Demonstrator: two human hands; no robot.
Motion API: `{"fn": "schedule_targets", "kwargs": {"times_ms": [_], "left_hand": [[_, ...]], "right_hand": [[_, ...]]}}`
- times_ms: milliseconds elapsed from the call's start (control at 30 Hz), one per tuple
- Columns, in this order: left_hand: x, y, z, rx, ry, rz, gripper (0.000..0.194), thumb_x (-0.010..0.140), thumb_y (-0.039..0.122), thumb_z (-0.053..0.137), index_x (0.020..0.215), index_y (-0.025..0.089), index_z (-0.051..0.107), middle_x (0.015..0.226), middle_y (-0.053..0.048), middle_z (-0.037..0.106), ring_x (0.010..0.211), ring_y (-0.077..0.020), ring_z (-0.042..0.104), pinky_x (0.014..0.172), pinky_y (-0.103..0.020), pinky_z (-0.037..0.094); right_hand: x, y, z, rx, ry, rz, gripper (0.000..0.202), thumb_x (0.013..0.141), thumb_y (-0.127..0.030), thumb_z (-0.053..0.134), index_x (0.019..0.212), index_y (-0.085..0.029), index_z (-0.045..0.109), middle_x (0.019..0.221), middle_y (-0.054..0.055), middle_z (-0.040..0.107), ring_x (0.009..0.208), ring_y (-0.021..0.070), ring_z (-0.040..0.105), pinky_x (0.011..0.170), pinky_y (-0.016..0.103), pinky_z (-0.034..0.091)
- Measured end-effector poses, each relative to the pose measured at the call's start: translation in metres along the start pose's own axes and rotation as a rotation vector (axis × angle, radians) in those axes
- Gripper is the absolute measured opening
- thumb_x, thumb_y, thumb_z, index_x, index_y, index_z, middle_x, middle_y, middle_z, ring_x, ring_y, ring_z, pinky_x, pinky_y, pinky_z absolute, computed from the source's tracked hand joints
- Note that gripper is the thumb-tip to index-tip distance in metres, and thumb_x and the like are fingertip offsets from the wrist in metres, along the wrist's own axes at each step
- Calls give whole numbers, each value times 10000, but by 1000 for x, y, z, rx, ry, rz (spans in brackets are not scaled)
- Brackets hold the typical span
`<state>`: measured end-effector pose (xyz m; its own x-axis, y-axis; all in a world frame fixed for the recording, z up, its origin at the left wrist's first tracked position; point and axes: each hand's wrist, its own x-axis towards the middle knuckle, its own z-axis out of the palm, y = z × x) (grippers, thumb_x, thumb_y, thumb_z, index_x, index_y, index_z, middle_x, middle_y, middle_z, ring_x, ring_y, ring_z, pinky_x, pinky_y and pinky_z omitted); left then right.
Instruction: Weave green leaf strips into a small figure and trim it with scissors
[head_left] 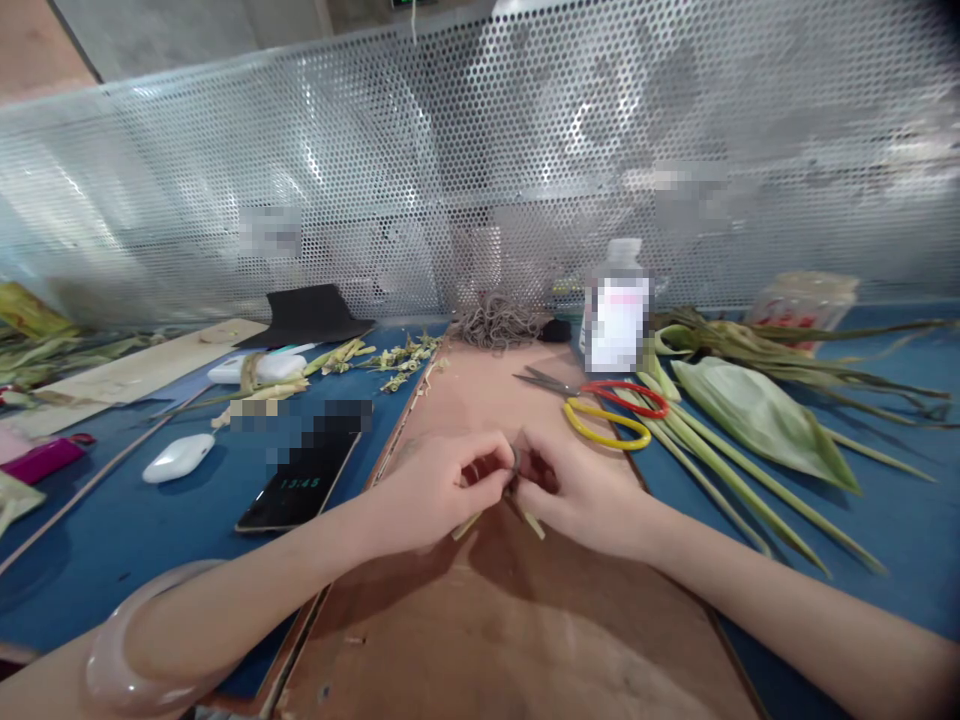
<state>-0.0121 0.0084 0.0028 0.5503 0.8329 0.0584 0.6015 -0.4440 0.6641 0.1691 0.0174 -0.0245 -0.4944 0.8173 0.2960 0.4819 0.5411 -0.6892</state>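
Observation:
My left hand (pixel 442 485) and my right hand (pixel 581 490) meet fingertip to fingertip above the brown board (pixel 465 640). Both are closed in a pinch. Between the fingertips shows a small bit of grey cord (pixel 514 462), and pale green stalk pieces (pixel 533 524) stick out below on both sides. My fingers hide most of what is held, so how cord and stalks join cannot be made out. A pinkish bangle (pixel 112 655) circles my left forearm. Beyond my right hand lie scissors (pixel 609 436) with one red and one yellow handle loop, blades parted.
Behind my hands is a heap of grey cord (pixel 499 322), beside a white-capped bottle (pixel 619 310). Long green stalks and a broad leaf (pixel 765 415) lie right. Left are a phone (pixel 307 480), a white case (pixel 178 458) and plant scraps (pixel 401 360). A perforated metal screen (pixel 450 140) closes the back.

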Motion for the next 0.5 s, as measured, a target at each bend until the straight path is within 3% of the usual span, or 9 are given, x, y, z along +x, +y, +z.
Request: {"fn": "schedule_targets", "kwargs": {"times_ms": [167, 333, 500], "left_hand": [[1, 0, -1, -19, 50, -4, 133, 888, 278, 446, 835, 216, 551, 779, 30, 599, 718, -127, 546, 654, -247, 418], [-1, 3, 1, -71, 123, 4, 118, 886, 268, 450, 828, 211, 536, 772, 32, 584, 726, -123, 535, 660, -240, 418], [-4, 8, 1, -94, 163, 28, 111, 883, 249, 451, 811, 205, 523, 746, 38, 561, 708, -114, 527, 652, -232, 411]], "right_hand": [[-2, -4, 4, -64, 88, -33, 108, 722, -102, 477, 677, -189, 433, 560, -64, 434, 497, 72, 383, 471, 196, 270], [-2, -9, 6, -44, 201, -21, 182, 716, -109, 495, 599, -192, 383, 507, -72, 378, 474, 66, 332, 459, 201, 247], [-1, -4, 3, 140, 131, -68, 147, 717, -96, 474, 662, -205, 392, 568, -69, 388, 516, 80, 367, 488, 210, 295]]}}
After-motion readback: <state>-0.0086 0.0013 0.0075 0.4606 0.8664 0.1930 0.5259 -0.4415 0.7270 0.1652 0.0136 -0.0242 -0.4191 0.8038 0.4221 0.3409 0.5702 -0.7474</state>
